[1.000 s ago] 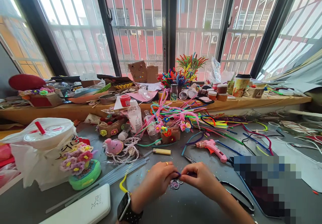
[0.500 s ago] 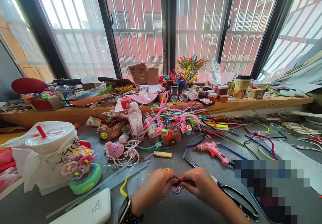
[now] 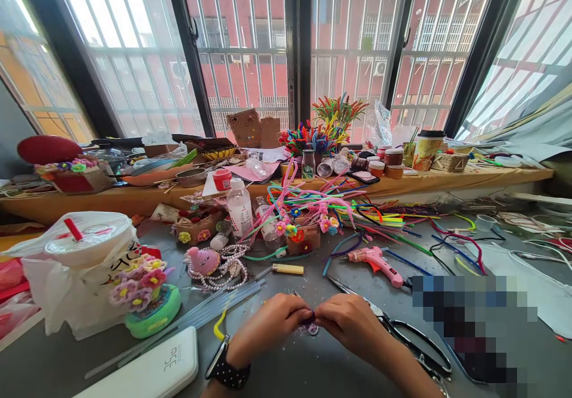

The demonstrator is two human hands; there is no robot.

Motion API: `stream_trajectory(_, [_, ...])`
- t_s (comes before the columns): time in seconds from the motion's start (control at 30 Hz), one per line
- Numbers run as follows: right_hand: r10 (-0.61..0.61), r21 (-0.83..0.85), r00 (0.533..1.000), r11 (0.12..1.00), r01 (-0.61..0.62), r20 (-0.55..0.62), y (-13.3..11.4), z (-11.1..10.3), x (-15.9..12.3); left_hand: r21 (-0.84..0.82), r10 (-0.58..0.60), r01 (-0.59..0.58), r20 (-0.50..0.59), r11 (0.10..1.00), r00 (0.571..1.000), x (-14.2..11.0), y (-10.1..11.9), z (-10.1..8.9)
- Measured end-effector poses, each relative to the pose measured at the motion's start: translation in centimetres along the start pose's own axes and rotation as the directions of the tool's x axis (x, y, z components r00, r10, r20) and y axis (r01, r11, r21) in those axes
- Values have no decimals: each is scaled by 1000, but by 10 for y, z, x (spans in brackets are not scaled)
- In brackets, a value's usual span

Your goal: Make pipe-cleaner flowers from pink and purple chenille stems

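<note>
At the front middle of the table, my left hand and my right hand meet fingertip to fingertip. Both pinch a small purple pipe cleaner, mostly covered by the fingers. Just beneath them lies a small pinkish-purple looped piece, partly hidden. Scissors with black handles lie beside and partly behind my right hand. A yellow lighter rests beyond the hands, and a pink glue gun lies to its right. Left of my left wrist is a bent yellow pipe cleaner.
Clear glue sticks and a white power bank lie at left, near a green pot of flowers and a bagged drink cup. Behind stand bottles and a heap of pipe cleaners. A pixelated patch covers the right.
My hands stay together and have shifted only slightly, with the left fingers a little higher. The whole view has tilted a bit. The same purple piece stays pinched.
</note>
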State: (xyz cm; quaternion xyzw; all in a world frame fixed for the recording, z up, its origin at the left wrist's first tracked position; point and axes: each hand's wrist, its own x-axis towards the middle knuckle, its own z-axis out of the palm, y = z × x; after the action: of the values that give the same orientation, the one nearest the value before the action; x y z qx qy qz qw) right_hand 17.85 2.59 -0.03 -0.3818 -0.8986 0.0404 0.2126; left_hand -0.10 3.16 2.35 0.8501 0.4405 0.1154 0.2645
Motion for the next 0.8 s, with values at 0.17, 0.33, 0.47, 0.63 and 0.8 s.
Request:
stream_trajectory(0.17, [77, 57, 997, 995, -78, 13, 6, -4, 2, 32, -28, 29, -27, 999, 999, 4, -1, 3])
stream_trajectory(0.33, [198, 70, 980, 978, -198, -2, 9, -10, 3, 38, -31, 32, -50, 999, 998, 3, -6, 6])
stream_trajectory(0.47, [244, 159, 969, 959, -235, -38, 9, -14, 1, 112, -9, 19, -91, 994, 996, 4, -4, 7])
stream_trajectory(0.63, [277, 186, 957, 948, -257, -90, 3, -15, 2, 390, 54, 55, -262, 919, 964, 9, 1, 9])
stream_trajectory(0.8, [305, 141, 944, 947, -287, -128, 4, -9, 3, 583, 209, 47, -364, 811, 908, 9, 1, 14])
